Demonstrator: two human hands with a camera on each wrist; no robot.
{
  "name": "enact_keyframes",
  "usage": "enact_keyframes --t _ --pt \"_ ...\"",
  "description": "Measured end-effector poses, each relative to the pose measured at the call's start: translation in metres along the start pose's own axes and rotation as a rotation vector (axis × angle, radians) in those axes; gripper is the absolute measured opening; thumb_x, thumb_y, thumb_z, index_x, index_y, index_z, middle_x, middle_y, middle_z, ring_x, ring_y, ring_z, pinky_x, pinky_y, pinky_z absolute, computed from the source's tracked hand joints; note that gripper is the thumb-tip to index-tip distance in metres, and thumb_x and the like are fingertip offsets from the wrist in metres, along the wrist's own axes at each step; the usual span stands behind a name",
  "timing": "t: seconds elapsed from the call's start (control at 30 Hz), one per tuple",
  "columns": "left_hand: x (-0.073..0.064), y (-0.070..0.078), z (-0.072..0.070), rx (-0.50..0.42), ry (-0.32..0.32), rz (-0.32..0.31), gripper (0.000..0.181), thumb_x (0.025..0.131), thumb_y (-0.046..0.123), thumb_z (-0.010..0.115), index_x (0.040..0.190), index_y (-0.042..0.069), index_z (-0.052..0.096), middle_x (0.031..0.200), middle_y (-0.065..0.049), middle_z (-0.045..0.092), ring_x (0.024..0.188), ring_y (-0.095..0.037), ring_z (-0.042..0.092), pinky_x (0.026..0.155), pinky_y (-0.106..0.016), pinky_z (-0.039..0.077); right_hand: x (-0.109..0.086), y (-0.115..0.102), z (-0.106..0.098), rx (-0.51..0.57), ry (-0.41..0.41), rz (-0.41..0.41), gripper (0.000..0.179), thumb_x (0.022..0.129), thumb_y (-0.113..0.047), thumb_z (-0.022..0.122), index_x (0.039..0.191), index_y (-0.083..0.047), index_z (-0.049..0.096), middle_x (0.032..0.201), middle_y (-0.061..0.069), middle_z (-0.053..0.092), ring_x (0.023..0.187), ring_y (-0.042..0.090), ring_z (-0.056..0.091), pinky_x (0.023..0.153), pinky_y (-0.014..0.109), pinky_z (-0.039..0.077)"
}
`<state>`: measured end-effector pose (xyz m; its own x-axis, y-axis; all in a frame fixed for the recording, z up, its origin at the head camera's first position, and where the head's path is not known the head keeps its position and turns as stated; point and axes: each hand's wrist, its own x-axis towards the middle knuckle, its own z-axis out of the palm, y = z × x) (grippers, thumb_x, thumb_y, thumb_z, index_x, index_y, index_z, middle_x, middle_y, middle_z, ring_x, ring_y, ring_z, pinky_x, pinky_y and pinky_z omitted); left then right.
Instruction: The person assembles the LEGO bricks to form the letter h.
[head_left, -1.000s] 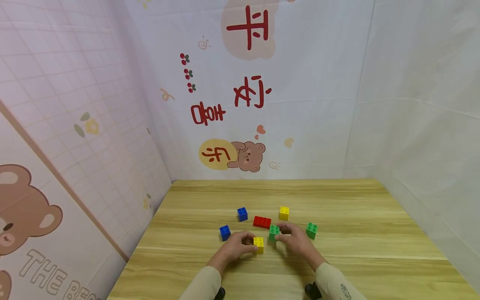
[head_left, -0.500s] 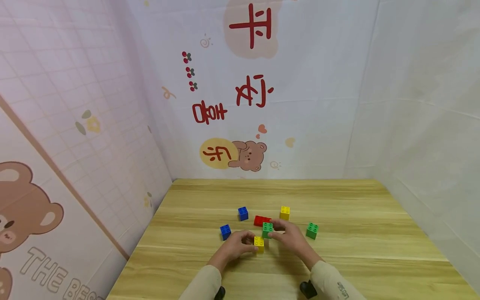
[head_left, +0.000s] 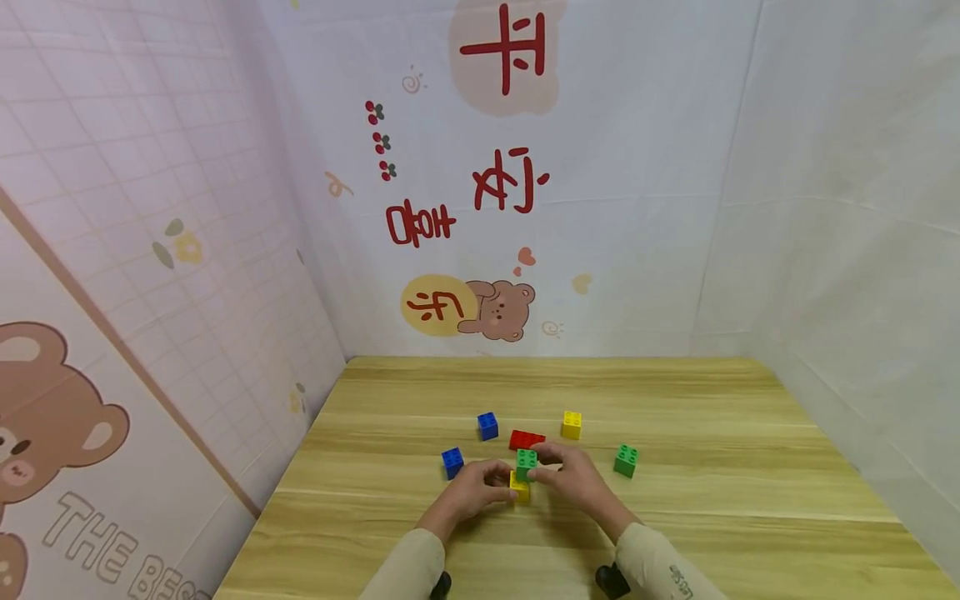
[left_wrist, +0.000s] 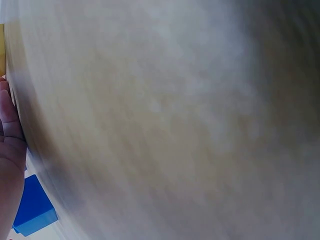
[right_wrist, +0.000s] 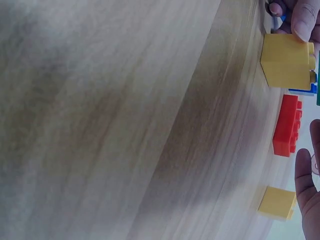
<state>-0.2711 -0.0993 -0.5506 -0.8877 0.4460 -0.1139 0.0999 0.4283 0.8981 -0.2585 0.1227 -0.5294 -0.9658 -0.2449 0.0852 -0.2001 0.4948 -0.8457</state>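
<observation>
In the head view my left hand [head_left: 474, 490] pinches a yellow building brick [head_left: 519, 488] that rests on the wooden table. My right hand [head_left: 573, 475] grips a green brick [head_left: 527, 463] by its side, just above the yellow one and overlapping its studs. In the right wrist view, the left thumb [right_wrist: 303, 22] presses the yellow brick's [right_wrist: 285, 62] side, and only a sliver of the green brick [right_wrist: 318, 80] shows at the frame's edge. A longer red brick [head_left: 527, 439] lies right behind, partly covered by the right hand's fingers.
Two blue bricks, one nearer [head_left: 452, 462] and one farther [head_left: 487, 426], lie to the left. Another yellow brick [head_left: 572, 425] sits at the back, and a second green brick [head_left: 626, 460] is to the right. White printed cloth [head_left: 615, 208] closes off the table's far side.
My right hand has lifted the green brick and carried it left, to over the yellow brick. The left hand stays in place holding the yellow brick.
</observation>
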Motion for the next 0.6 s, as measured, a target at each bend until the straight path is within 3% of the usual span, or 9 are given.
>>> enact_keyframes --t 0.6 --pt "0.0008 -0.0011 0.0013 0.03 0.021 0.057 0.023 0.087 0.014 0.078 0.109 0.016 0.073 0.098 0.006 0.068 0.09 -0.013 0.062 0.08 -0.03 0.051 -0.0007 -0.0075 0.0049 -0.016 -0.073 -0.038 0.034 0.091 -0.024 0.074 0.12 -0.008 0.07 0.116 0.006 0.069 0.11 0.032 0.061 0.091 0.055 0.049"
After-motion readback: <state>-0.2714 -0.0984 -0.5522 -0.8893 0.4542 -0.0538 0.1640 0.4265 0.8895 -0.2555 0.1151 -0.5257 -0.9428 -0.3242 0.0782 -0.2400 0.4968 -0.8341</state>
